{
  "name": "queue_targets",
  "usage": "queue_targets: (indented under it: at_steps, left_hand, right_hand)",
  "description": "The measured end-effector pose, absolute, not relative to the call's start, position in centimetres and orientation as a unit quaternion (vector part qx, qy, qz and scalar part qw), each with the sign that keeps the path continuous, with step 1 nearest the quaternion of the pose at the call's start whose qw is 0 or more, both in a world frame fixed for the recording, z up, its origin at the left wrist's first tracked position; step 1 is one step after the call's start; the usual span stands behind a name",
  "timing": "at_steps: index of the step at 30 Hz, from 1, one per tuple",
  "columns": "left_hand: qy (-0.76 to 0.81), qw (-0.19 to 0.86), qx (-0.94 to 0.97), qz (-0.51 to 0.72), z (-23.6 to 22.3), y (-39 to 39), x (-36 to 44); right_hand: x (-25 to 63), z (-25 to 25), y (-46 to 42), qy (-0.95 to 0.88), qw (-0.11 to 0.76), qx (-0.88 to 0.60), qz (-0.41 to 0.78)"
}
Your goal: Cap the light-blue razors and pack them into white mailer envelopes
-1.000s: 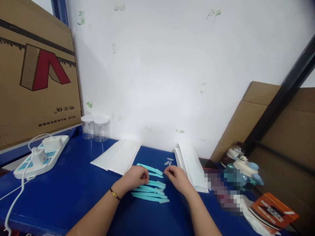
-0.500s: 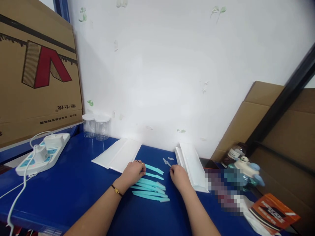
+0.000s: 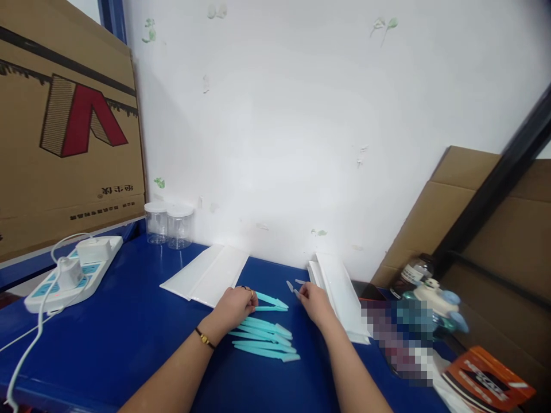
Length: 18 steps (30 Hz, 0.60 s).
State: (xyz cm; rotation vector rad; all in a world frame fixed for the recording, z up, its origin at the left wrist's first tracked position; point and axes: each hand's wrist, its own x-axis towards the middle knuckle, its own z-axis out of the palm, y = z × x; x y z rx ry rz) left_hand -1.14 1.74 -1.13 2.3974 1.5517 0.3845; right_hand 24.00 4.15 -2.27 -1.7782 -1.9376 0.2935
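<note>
My left hand (image 3: pixel 237 303) is closed on the handle ends of two turquoise eyebrow razors (image 3: pixel 272 300), whose tips meet toward the right. Below it, several more eyebrow razors (image 3: pixel 264 338) lie side by side on the blue table (image 3: pixel 142 344), their blade ends pointing right. My right hand (image 3: pixel 315 303) is closed in a pinch at a small translucent blade cap (image 3: pixel 297 293), partly hidden by the fingertips. Close to those fingers lie two other small translucent caps (image 3: pixel 290 284).
White flat packets (image 3: pixel 206 275) lie behind my left hand, and a white stack (image 3: pixel 340 298) lies right of my right hand. A power strip (image 3: pixel 101 269) and clear jars (image 3: pixel 179 229) stand left. An orange packet (image 3: pixel 486 378) and a teal-and-cream object (image 3: pixel 434 307) are at right.
The tips of the two razors in my left hand have come together. My right hand has shifted slightly right, with its fingertips at the caps.
</note>
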Motion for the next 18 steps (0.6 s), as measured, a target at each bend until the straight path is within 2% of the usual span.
queue_targets:
  at_steps: [4,18]
  left_hand:
    - [0.529,0.128,0.827,0.138,-1.1,1.7,-1.0]
    - [0.506,0.159,0.832,0.159,-1.7,2.0,-1.1]
  right_hand:
    - [25.1,-1.5,1.9,-0.746,0.264,-0.558,0.248]
    - [22.7,-1.9,0.5,-0.756,0.272,-0.517,0.297]
